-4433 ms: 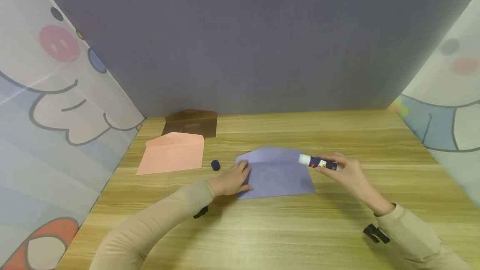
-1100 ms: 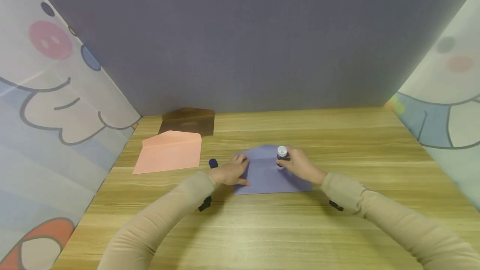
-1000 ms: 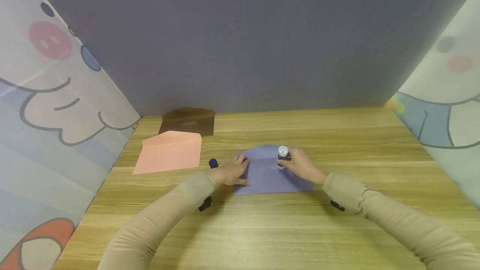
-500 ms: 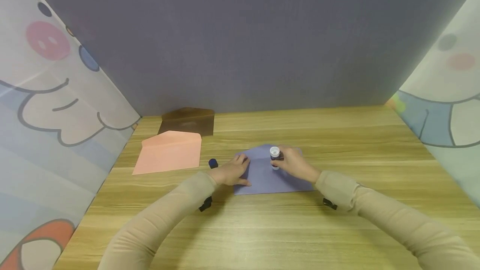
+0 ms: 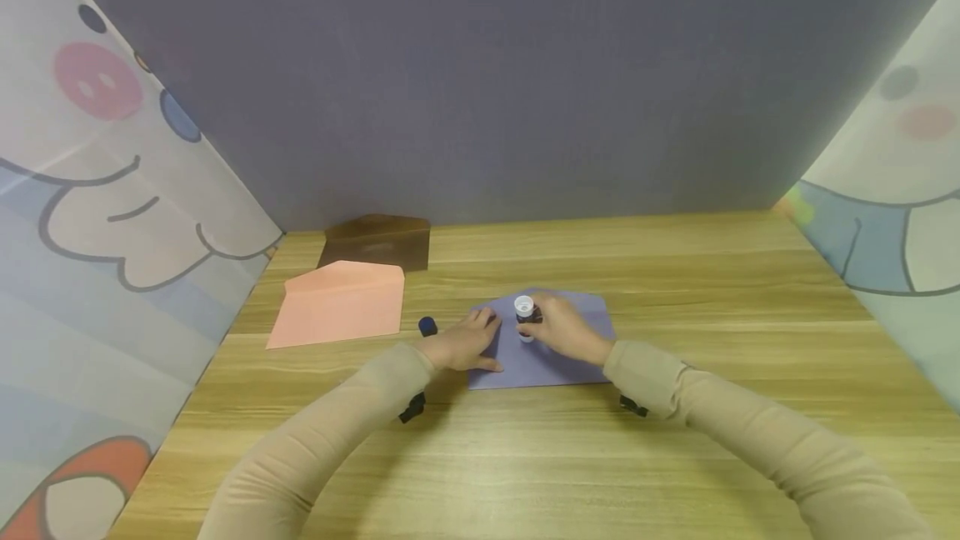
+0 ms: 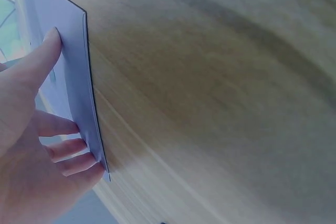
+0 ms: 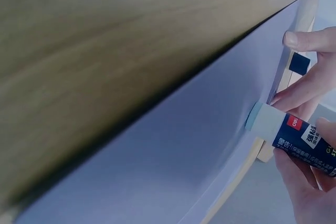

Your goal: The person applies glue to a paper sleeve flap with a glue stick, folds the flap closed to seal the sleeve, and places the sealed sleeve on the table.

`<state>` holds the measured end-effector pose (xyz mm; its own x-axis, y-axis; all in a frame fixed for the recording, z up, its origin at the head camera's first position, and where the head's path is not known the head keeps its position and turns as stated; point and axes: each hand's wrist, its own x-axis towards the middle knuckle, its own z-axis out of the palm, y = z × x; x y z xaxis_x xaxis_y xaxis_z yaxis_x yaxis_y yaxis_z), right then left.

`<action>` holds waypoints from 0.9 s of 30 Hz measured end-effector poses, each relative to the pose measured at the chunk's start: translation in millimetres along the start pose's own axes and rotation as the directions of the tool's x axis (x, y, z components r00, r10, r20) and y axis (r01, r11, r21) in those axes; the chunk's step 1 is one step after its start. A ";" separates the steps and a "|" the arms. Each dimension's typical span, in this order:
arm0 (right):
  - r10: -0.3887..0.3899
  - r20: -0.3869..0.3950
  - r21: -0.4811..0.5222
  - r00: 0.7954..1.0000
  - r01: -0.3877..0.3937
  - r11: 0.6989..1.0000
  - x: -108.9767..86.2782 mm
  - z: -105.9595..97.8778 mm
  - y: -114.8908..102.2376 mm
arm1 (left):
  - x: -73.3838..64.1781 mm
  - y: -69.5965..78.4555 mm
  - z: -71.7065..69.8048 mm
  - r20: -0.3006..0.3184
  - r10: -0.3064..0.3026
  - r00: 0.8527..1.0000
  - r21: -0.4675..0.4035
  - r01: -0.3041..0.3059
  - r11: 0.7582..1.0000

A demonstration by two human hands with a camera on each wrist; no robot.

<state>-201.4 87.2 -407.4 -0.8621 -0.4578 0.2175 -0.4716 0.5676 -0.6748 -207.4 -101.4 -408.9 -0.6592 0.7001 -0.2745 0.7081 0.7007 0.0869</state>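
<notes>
A purple envelope [image 5: 555,369] lies on the wooden table with its flap spread toward the back. My left hand [image 5: 465,344] presses on its left end, thumb and fingers spread; in the left wrist view the thumb [image 6: 48,51] lies on the paper and the fingertips sit near its edge. My right hand [image 5: 566,327] grips an uncapped glue stick [image 5: 524,315], held upright just below the flap's fold. In the right wrist view the working end of the glue stick [image 7: 302,135] meets the purple paper, and its dark blue label shows.
The dark blue glue cap [image 5: 427,326] stands on the table left of my left hand. A pink envelope [image 5: 337,311] lies farther left, and a brown envelope [image 5: 386,250] behind it near the grey back panel [image 5: 525,107]. Printed side panels [image 5: 97,173] flank the table.
Earlier my right hand held the glue stick off the envelope's right side; it came down upright onto the paper and has slid left toward my left hand. The left hand stays in place.
</notes>
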 end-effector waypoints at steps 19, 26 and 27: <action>0.023 0.108 0.119 0.994 -0.035 0.992 1.2 -22.1 9.6 | -0.6 0.5 1.1 -0.009 -0.003 1.000 -0.016 0.003 1.000; -0.048 0.179 -0.164 0.983 0.078 0.983 4.3 -36.7 3.3 | -1.9 1.1 0.2 -0.012 0.002 1.000 -0.014 -0.002 1.000; -0.062 0.197 -0.222 0.979 0.106 0.969 4.4 -38.5 1.5 | -2.1 1.4 -0.1 -0.009 0.002 1.000 -0.014 -0.002 1.000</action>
<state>-213.1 112.4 -380.3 -0.7781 -0.6174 0.1157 -0.5893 0.6536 -0.4749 -205.1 -101.9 -408.1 -0.6599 0.7026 -0.2660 0.7058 0.7012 0.1012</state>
